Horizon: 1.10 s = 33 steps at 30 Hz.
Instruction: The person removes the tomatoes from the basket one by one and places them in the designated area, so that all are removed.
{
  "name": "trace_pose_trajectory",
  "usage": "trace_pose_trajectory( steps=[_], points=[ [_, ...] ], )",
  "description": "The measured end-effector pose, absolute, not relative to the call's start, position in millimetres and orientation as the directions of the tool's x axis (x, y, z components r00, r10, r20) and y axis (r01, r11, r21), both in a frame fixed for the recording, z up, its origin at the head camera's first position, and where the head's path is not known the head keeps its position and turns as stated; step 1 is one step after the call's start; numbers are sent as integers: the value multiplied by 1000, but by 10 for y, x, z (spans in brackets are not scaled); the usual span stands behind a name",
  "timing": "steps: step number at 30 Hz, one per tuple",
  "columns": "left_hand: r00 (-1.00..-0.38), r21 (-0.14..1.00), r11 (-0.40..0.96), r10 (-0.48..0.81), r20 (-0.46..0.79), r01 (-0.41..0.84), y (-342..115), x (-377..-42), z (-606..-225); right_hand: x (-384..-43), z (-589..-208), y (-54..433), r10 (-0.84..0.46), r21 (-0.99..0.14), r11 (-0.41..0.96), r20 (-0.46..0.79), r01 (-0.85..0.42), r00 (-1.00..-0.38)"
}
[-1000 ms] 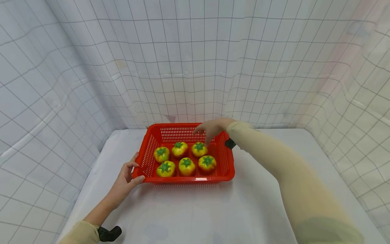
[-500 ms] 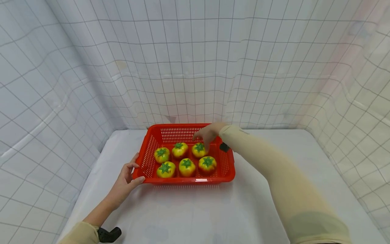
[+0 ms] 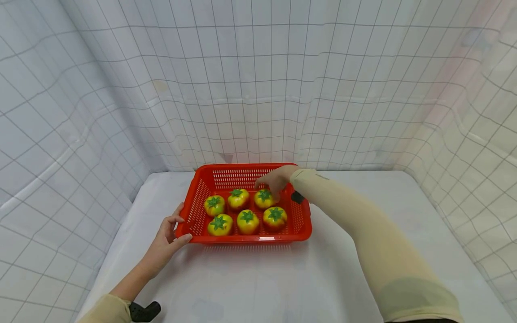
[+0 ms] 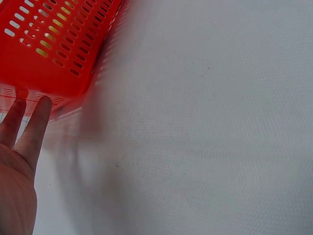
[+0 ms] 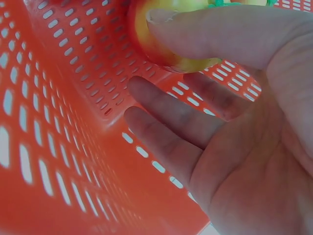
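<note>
A red plastic basket [image 3: 258, 239] with slotted walls holds several yellow-red tomatoes with green star-shaped tops, set in two rows. My left hand [image 3: 163, 242] grips the basket's front left corner, thumb on the front rim and fingers along the left side. In the left wrist view, two fingers [image 4: 36, 129] lie against the basket's outer wall. My right hand [image 3: 276, 180] reaches in over the back right and holds the back-row right tomato [image 3: 263, 198]. The right wrist view shows the thumb [image 5: 205, 32] across this tomato, with other fingers stretched beneath it.
Another tomato [image 3: 275, 218] sits just in front of the held one, and one [image 3: 238, 198] stands to its left. The basket rests on a white-covered table [image 3: 347, 278], near its back edge. White grid-patterned curtains [image 3: 258, 89] hang behind and at both sides.
My right hand has moved left and down into the basket, its thumb and fingers coming around the back right tomato. The left hand and basket have stayed in place.
</note>
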<state>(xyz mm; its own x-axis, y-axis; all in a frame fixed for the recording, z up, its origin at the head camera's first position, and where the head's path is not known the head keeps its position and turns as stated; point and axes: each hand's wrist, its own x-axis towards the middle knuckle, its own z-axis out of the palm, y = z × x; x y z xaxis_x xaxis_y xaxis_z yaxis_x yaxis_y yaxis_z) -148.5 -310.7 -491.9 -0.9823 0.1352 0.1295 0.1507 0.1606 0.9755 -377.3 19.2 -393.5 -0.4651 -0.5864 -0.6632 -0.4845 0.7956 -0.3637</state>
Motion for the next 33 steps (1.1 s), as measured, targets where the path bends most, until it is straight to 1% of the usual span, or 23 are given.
trace_pose_trajectory(
  steps=[4, 7, 10, 27, 33],
  points=[
    [-981, 978, 144, 144, 134, 154, -3109, -1487, -4921, -3756, -3927, 201, -591, -347, 787, -661, -510, -462],
    [-980, 978, 141, 147, 136, 157, -3109, -1487, -4923, -3748, -3930, 213, -582, -328, 793, -658, -513, -478],
    [-979, 977, 142, 147, 140, 161, -3110, -1486, -4927, -3752, -3951, 224, -580, -326, 794, -657, -513, -481],
    [-978, 977, 137, 154, 141, 162, -3102, -1469, -4916, -3800, -4006, 251, -652, -426, 745, -630, -514, -422],
    [-979, 977, 142, 152, 137, 159, -3103, -1461, -4918, -3810, -4036, 265, -669, -436, 728, -618, -529, -413]
  ],
)
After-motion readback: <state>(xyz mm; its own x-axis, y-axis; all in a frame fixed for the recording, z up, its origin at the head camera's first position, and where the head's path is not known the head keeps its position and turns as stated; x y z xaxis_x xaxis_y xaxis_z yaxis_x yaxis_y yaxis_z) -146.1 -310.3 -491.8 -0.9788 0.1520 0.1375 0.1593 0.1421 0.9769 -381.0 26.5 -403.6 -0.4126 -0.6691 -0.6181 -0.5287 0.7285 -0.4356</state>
